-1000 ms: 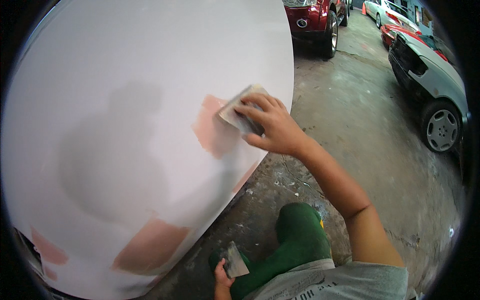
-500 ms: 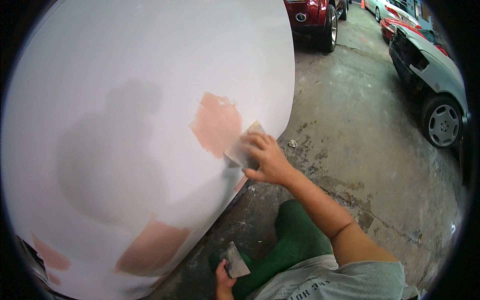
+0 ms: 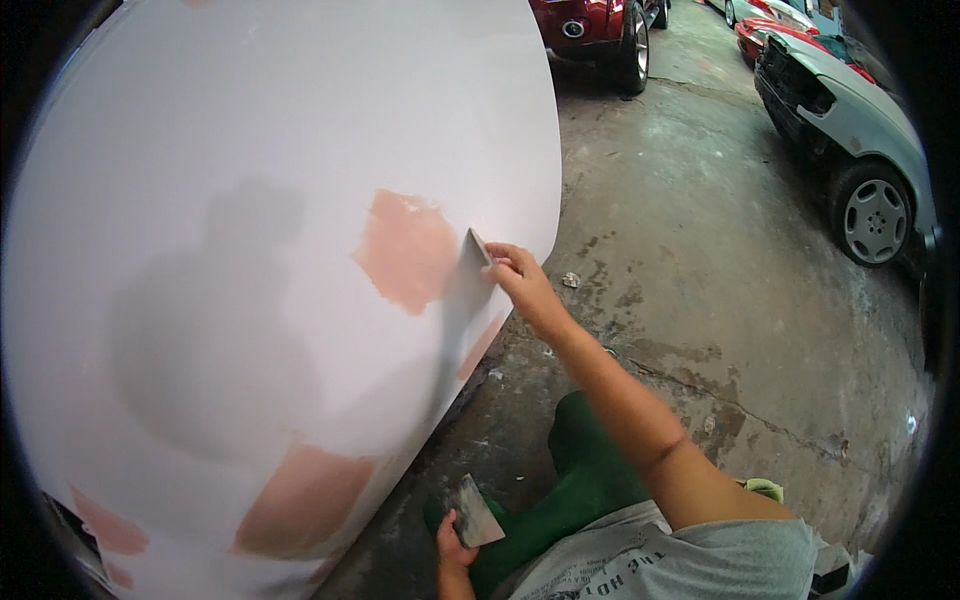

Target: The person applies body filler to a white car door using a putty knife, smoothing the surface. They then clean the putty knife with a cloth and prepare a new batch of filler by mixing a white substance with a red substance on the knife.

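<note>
A large white car body panel (image 3: 300, 110) fills the left side, with a pinkish patch of filler (image 3: 405, 252) on it. My right hand (image 3: 522, 285) is closed on a thin, flat filler spreader (image 3: 479, 246), seen nearly edge-on just right of that patch. I cannot tell whether its edge touches the panel. Low in the view, by my green-trousered leg, my left hand (image 3: 454, 545) grips a second flat spreader (image 3: 478, 516), grey and smeared. Its face is turned up, with the thumb along one side.
Further pink filler patches (image 3: 305, 500) lie lower on the panel, one (image 3: 110, 522) at far left. A dark red vehicle (image 3: 590, 30) stands beyond. To the right is a grey car (image 3: 850, 120) with its front end stripped. The concrete floor (image 3: 700, 240) is stained and cracked.
My right hand has drawn its spreader off the patch's right edge and turned it from face-on to nearly edge-on. The whole view has shifted slightly. My left hand holds its spreader much as before.
</note>
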{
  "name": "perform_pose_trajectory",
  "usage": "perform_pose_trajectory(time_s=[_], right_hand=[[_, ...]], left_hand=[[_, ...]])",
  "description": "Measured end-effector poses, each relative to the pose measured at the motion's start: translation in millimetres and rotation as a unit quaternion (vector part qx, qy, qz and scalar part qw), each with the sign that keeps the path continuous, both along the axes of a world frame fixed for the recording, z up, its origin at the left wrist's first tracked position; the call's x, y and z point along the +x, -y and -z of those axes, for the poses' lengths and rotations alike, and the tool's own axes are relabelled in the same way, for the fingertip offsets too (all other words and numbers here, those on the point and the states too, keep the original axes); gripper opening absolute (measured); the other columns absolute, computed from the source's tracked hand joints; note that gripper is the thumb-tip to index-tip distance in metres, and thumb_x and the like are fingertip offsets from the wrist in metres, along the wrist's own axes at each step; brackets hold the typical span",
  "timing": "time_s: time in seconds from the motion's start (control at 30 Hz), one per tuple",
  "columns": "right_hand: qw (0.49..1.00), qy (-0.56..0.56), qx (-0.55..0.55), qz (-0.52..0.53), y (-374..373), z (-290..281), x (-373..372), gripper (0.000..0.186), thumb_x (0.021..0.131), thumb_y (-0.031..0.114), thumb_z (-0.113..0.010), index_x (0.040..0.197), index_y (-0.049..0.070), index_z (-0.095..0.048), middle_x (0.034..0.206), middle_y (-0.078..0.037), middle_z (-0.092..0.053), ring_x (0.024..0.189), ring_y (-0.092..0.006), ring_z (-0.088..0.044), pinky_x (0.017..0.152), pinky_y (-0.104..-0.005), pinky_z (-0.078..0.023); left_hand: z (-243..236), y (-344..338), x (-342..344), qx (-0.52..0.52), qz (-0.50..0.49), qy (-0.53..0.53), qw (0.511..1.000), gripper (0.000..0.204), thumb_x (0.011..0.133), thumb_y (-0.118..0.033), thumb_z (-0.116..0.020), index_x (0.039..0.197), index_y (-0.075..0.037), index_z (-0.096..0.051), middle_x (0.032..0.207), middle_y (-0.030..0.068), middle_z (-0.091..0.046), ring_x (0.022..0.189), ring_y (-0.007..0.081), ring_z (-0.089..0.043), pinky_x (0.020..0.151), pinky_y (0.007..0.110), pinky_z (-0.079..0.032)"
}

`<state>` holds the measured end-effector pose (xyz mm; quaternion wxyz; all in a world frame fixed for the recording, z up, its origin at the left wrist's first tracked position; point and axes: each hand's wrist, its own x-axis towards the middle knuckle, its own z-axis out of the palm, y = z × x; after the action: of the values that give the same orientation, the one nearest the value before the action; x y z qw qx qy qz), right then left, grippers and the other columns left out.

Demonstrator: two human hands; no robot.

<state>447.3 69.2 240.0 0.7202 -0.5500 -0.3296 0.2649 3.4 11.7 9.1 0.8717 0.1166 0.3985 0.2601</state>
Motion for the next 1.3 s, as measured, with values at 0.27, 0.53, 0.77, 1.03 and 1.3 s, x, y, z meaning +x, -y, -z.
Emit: perform_pose_trajectory(time_s=[0.27,0.53,0.77,1.03,1.3], right_hand=[[0.978,0.189,0.030,0.081,8.0,3.7,-118.1,0.057,0.079,0.029,-0.072,0.128,0.003,-0.061,0.129,-0.021,-0.053,0.121,-0.0361,-0.052,0.104,-0.0428,-0.042],[0.994,0.094,-0.005,-0.053,28.3,45.3,-82.5,0.055,0.086,0.027,-0.068,0.135,0.005,-0.056,0.134,-0.016,-0.055,0.127,-0.0291,-0.051,0.108,-0.0423,-0.039],[0.995,-0.099,0.011,0.013,1.9,-0.3,-24.2,0.060,0.084,0.030,-0.068,0.133,-0.002,-0.056,0.129,-0.016,-0.059,0.124,-0.0271,-0.054,0.108,-0.0372,-0.038],[0.949,0.270,-0.044,-0.159,33.7,51.8,-129.3,0.061,0.084,0.026,-0.070,0.137,0.002,-0.052,0.135,-0.014,-0.054,0.130,-0.0275,-0.049,0.110,-0.0457,-0.038],[0.789,-0.507,0.034,-0.346,143.1,105.6,-84.4,0.075,0.091,0.045,-0.060,0.152,0.010,-0.035,0.147,-0.013,-0.045,0.135,-0.0330,-0.044,0.111,-0.0528,-0.036]], left_hand=[[-5.5,6.7,5.1,0.012,-0.045,-0.045,0.998,0.043,0.095,-0.032,-0.054,0.126,-0.002,-0.058,0.120,0.0158,-0.065,0.110,0.0362,-0.062,0.100,0.050,-0.048],[0.7,-1.9,18.1,-0.003,0.006,-0.052,0.999,0.044,0.095,-0.033,-0.055,0.126,-0.001,-0.058,0.121,0.0160,-0.065,0.111,0.0362,-0.061,0.100,0.050,-0.047],[-7.7,-3.8,20.6,0.007,0.014,0.022,1.000,0.043,0.097,-0.030,-0.053,0.127,0.000,-0.058,0.125,0.0150,-0.065,0.114,0.0341,-0.062,0.104,0.048,-0.046],[-6.3,-2.1,7.4,-0.058,0.020,-0.009,0.998,0.048,0.097,-0.032,-0.055,0.133,-0.001,-0.054,0.129,0.0151,-0.062,0.117,0.0350,-0.060,0.105,0.051,-0.044],[-0.9,22.1,-6.0,-0.086,0.080,-0.047,0.992,0.048,0.091,-0.028,-0.066,0.134,-0.006,-0.054,0.123,0.0126,-0.064,0.113,0.0347,-0.063,0.099,0.055,-0.049]])
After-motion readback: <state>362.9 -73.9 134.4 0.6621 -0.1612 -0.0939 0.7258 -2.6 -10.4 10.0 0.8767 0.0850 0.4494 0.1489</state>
